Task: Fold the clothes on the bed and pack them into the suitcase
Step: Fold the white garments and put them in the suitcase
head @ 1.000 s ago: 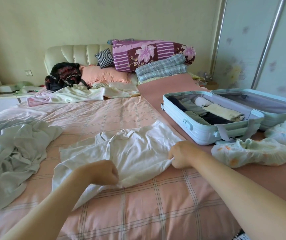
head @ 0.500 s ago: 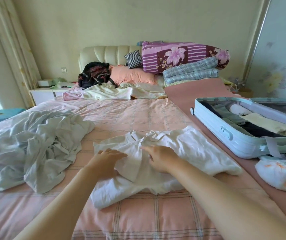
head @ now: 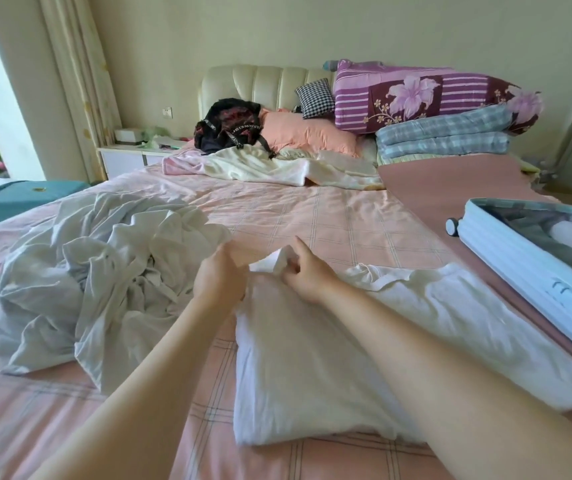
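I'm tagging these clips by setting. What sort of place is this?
A home bedroom, most likely: a bed with a padded headboard, a pillow and folded quilts at its head, and a nightstand beside it.

White garment flat beside open suitcase

Bed sheet: pink, with thin grey grid lines.
Shirt: plain white.
Crumpled garment: pale grey-white.
Suitcase: light blue shell.
Mat under the suitcase: plain dusty rose.
Quilt: purple with white stripes and lilac lilies on maroon panels.
Folded blanket: blue-grey plaid.
Small cushion: black-and-white check.
Pillow: salmon.
Backpack: black with a red pattern.
Headboard: cream.
Box: teal.
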`<move>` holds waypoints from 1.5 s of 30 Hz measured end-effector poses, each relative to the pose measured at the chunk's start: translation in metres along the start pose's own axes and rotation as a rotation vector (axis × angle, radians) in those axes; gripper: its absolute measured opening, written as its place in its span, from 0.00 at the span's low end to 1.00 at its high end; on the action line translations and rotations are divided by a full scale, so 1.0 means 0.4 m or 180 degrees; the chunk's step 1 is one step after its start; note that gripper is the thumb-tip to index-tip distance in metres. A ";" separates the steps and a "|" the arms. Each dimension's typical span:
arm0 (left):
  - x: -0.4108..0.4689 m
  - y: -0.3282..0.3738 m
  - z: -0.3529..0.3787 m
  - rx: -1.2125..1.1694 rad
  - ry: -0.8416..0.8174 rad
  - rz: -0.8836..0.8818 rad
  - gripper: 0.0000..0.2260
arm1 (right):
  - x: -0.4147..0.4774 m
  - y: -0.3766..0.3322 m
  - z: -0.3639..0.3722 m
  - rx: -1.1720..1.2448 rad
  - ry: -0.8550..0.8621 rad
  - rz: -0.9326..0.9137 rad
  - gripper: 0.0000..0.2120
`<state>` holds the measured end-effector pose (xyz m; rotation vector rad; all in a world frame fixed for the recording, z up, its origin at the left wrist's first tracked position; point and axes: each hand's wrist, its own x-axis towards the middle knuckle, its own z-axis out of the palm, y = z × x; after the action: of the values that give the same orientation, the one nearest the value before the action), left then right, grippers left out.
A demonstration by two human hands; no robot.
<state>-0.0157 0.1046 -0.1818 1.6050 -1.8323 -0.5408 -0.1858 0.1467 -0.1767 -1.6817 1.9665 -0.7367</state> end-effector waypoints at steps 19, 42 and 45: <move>-0.342 0.006 -0.008 0.1451 -0.1594 0.2547 0.29 | -0.311 0.100 0.008 -0.1466 -0.0817 -0.0767 0.38; -0.264 0.079 -0.133 0.1897 -0.2867 0.0331 0.09 | -0.350 0.076 -0.045 0.0154 -0.0417 -0.0510 0.17; -0.225 0.126 -0.079 0.1690 -0.1745 0.1086 0.11 | -0.299 0.126 -0.088 -0.0375 0.0172 -0.0286 0.16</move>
<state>-0.0254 0.2045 -0.1426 1.4914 -2.7813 -0.3753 -0.2272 0.2746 -0.1837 -1.8478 2.0178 -0.7176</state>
